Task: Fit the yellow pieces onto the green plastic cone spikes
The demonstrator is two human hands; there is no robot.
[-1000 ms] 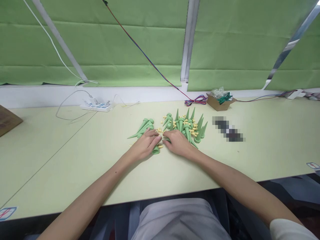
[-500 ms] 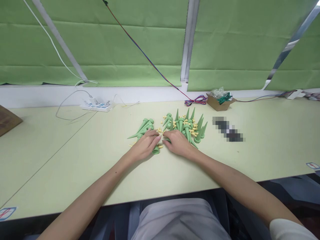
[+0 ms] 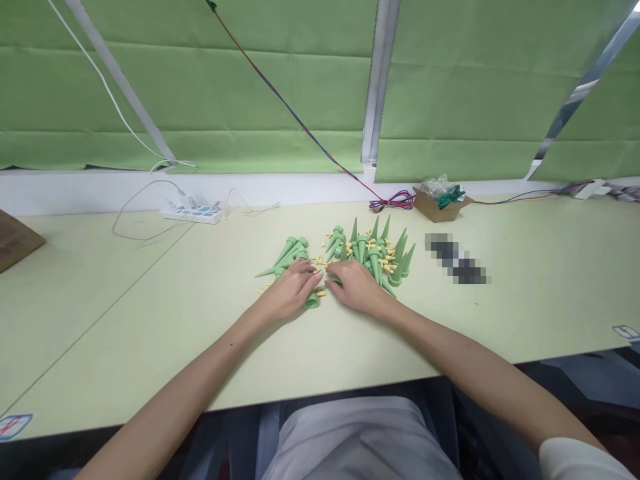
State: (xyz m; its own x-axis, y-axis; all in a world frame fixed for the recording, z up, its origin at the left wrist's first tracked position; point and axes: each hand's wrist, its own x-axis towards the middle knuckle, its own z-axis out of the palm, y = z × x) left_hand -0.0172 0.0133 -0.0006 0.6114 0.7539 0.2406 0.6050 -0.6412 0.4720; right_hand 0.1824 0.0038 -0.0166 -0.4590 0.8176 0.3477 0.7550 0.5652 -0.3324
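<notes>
On the table, my left hand [image 3: 291,288] has curled fingers, with a small yellow piece [image 3: 317,271] showing at the fingertips. A hollow green spike [image 3: 311,303] lies under its thumb, open end toward me. My right hand [image 3: 356,285] faces it across a narrow gap, fingers bent round a green spike [image 3: 335,280] mostly hidden by the hand. Behind the left hand lie several green spikes [image 3: 287,250]. Beyond the right hand is a bigger pile of green spikes [image 3: 374,257], some standing point up, mixed with yellow pieces [image 3: 387,265]. Loose yellow pieces [image 3: 320,260] lie between the hands.
A small cardboard box [image 3: 440,208] with clear plastic and green material stands at the back. Beside it lies a coiled red-blue cable [image 3: 393,201]. A white power strip [image 3: 195,213] is at the back left. A blurred dark item [image 3: 457,259] lies right of the pile.
The left fingertips have shifted slightly, and the yellow piece there shows a little more clearly. My right hand stays nearly still, and the piles look the same.
</notes>
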